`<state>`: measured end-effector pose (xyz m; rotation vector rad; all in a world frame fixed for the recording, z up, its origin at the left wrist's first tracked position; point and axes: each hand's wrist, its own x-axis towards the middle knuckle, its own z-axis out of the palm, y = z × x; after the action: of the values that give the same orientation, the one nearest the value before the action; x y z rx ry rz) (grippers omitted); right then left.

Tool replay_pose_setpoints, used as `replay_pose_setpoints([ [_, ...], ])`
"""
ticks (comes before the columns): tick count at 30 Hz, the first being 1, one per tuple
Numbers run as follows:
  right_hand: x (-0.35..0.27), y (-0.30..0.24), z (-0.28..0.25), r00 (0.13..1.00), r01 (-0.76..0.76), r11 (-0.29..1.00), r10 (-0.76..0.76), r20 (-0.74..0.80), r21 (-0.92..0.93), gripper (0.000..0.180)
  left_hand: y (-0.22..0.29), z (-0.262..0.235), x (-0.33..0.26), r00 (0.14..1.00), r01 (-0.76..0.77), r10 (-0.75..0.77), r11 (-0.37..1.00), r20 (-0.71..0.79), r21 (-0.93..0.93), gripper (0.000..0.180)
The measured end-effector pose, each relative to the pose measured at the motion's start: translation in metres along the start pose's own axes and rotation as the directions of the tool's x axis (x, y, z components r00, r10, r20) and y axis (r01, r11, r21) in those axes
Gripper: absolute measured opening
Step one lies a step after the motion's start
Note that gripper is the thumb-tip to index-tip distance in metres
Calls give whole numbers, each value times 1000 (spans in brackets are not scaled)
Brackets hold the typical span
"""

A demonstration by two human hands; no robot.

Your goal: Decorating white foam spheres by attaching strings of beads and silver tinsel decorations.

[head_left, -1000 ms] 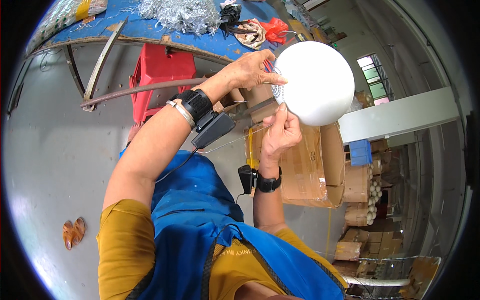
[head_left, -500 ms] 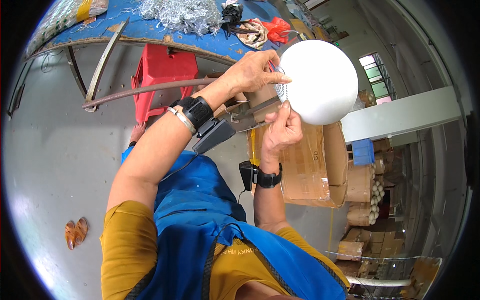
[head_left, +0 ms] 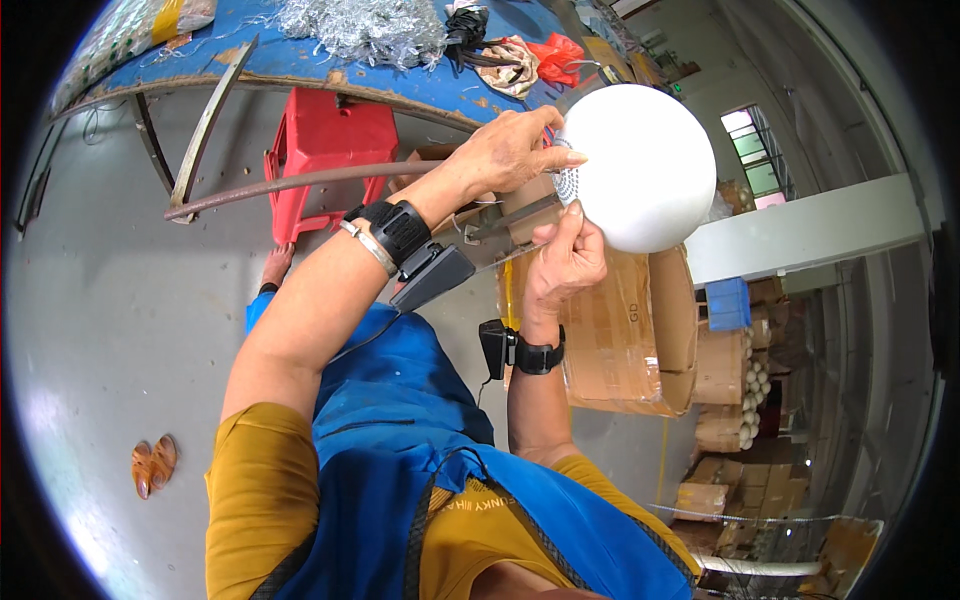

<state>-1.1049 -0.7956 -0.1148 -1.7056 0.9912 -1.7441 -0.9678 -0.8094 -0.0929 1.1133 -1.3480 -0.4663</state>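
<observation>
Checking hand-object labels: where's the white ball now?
Head view, upper right of centre: the white ball has the left hand at its left edge, the right hand at its lower left, and the cardboard box below.

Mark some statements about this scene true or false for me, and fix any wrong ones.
1. The left hand has its thumb on the white ball. True.
2. The right hand hangs far from the white ball. False: the right hand is at its edge.
3. Silver tinsel lies on the blue table. True.
4. The stool is green. False: the stool is red.
5. Brown sandals lie on the floor. True.
</observation>
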Motion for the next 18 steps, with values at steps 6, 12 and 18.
replay_pose_setpoints([
  [6,2,2,-1,999,36,999,-36,-3,-13,21,-9,-2,-1,989,16,2,993,148,-120,61],
  [12,3,-13,-9,996,-30,999,26,85,39,22,-2,2,4,996,-45,57,986,-67,158,71],
  [18,10,-12,-18,989,-26,999,19,146,45,23,7,-5,4,993,109,-113,982,18,156,75],
])
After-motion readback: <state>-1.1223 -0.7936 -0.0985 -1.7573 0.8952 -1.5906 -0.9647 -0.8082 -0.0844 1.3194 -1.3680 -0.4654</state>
